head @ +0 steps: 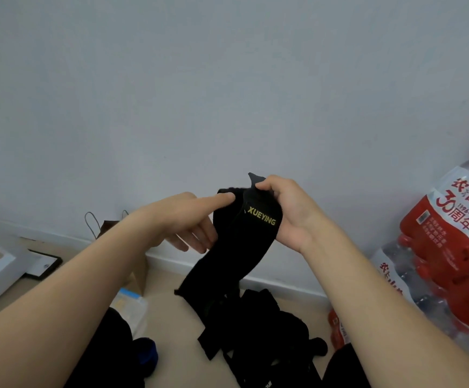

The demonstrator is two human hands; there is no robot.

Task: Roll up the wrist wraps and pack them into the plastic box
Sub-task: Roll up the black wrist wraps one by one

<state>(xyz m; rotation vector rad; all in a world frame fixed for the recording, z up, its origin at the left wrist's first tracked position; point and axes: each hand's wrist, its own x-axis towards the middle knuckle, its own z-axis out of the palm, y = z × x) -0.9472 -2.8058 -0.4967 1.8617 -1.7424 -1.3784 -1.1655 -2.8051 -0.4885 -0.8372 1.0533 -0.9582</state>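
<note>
Pinching one wrist wrap (245, 242), right hand (287, 212); left hand (189, 219) seemingly just touching.

Yellow "XUEYING" runs along the black wrist wrap (251, 233); right of the wrap, the bottle pack (451, 233) label reads "农夫山泉", "30周年", "1996–2026"

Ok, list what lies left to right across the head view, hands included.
In order: black picture frame → brown paper bag → left hand → black wrist wrap → right hand → bottled water packs.
</note>
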